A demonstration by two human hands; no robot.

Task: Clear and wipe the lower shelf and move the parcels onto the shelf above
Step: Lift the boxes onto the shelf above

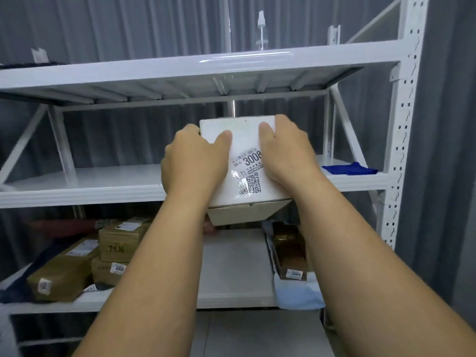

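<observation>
While both hands, left [192, 161] and right [288, 150], clasp the box [244, 163] by its sides, it hangs level before the middle shelf [77, 181], probably bound there.

Middle shelf [77, 181]: deck open from 9 o'clock across to centre. Only item on it is a blue cloth [350, 168] at 3 o'clock, by the right upright [407, 124]. Diagonal braces [23, 145] narrow the back corners at both ends. Top shelf [180, 70] limits headroom at 12 o'clock.

Both hands hold a white parcel [242, 161] dead centre, in front of the shelf edge.

Lower shelf [231, 269]: bare strip at 6 o'clock, flanked by brown boxes [85, 261] at 8 o'clock and a labelled carton [291, 253] at 4 o'clock.
</observation>
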